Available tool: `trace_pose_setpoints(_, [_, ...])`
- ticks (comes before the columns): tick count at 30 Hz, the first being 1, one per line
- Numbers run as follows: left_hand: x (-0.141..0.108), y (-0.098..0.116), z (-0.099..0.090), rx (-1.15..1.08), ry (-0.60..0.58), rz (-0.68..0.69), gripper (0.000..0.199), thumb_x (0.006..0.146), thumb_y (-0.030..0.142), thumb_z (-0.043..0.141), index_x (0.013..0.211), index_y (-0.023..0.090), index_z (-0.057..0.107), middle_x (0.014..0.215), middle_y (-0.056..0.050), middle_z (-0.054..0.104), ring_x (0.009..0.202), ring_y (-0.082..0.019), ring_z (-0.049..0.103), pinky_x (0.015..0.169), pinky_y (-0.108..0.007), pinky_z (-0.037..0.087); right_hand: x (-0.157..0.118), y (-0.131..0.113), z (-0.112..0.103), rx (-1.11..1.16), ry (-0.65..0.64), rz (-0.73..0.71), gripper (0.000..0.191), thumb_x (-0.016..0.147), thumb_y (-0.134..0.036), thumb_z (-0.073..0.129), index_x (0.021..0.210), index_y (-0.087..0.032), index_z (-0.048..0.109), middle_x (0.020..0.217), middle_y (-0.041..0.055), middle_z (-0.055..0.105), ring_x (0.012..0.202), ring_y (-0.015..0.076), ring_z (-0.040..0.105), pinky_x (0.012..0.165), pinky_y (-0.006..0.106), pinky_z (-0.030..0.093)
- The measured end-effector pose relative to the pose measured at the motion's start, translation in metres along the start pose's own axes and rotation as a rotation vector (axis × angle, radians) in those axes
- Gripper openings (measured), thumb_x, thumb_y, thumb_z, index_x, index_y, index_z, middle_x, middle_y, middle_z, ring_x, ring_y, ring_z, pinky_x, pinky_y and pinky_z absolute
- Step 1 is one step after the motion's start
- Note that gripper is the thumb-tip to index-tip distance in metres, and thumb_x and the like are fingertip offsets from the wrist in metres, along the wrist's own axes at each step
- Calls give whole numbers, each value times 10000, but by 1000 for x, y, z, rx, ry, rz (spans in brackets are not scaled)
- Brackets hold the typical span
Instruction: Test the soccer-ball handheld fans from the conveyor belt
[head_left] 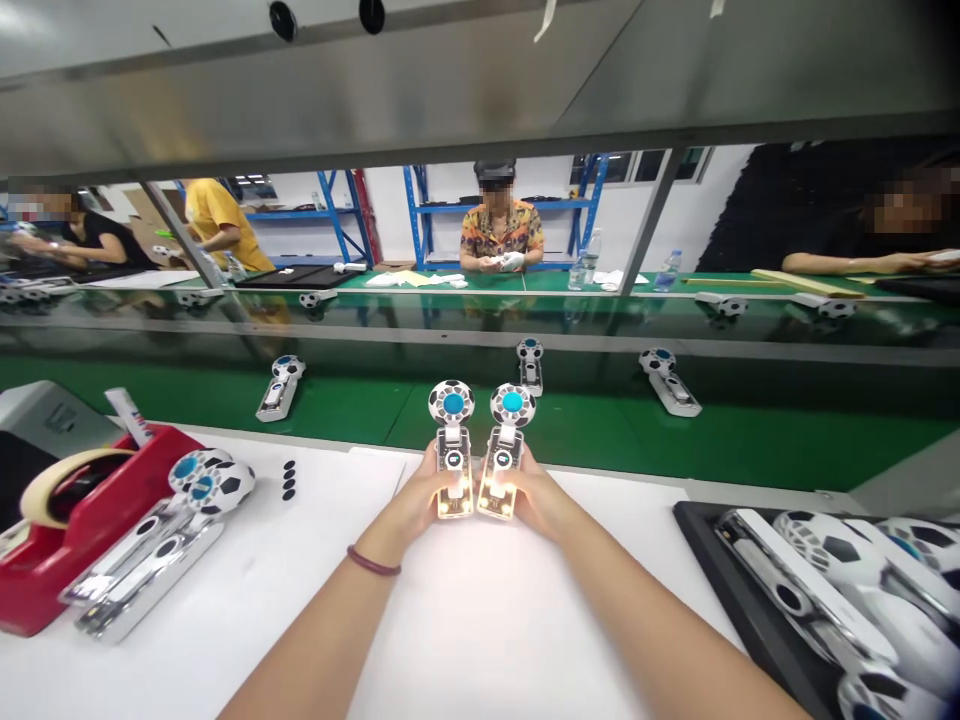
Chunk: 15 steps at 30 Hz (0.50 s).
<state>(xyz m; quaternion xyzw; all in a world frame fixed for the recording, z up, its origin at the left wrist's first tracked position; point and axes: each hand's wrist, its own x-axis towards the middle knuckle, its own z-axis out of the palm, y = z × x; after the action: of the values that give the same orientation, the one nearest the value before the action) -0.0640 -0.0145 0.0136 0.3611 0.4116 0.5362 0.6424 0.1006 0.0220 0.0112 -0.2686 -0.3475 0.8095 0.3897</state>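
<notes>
My left hand (pixel 421 495) is closed around the handle of a handheld fan (pixel 452 437) with a round, football-patterned head and a blue centre. A matching handheld fan (pixel 508 437) is gripped by my right hand (pixel 537 492). Both stand upright side by side, heads up, above the white work surface (pixel 465 620). Their clear handles glow with warm light near the bottom, and each has a small round dark display. My thumbs lie across the fronts of the handles; the fingers behind are mostly hidden.
At left are a red tape dispenser (pixel 161 465), two more fans (pixel 161 560) and several black discs (pixel 289 480). A black tray (pixel 701 540) of fans stands right. Ahead, fans lie on a green conveyor belt (pixel 375 400). Several people (pixel 501 230) sit or stand beyond.
</notes>
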Motion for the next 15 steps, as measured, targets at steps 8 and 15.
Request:
trace_pose_setpoints(8, [-1, 0, 3, 9, 15, -2, 608, 648, 159, 649, 1182, 240, 370, 958, -47, 616, 875, -251, 611, 727, -352, 480, 0, -2, -2, 4, -11, 1, 627, 562, -140, 675, 1103, -256, 378, 866, -1, 618, 802, 219, 624, 751, 377, 459])
trace_pose_setpoints(15, [0, -1, -1, -4, -6, -23, 691, 654, 174, 665, 1258, 259, 340, 1043, -65, 606, 950, -271, 595, 813, -399, 465, 1, -4, 0, -21, 0, 7, 652, 564, -148, 679, 1129, -253, 370, 884, 16, 616, 824, 241, 623, 758, 406, 462])
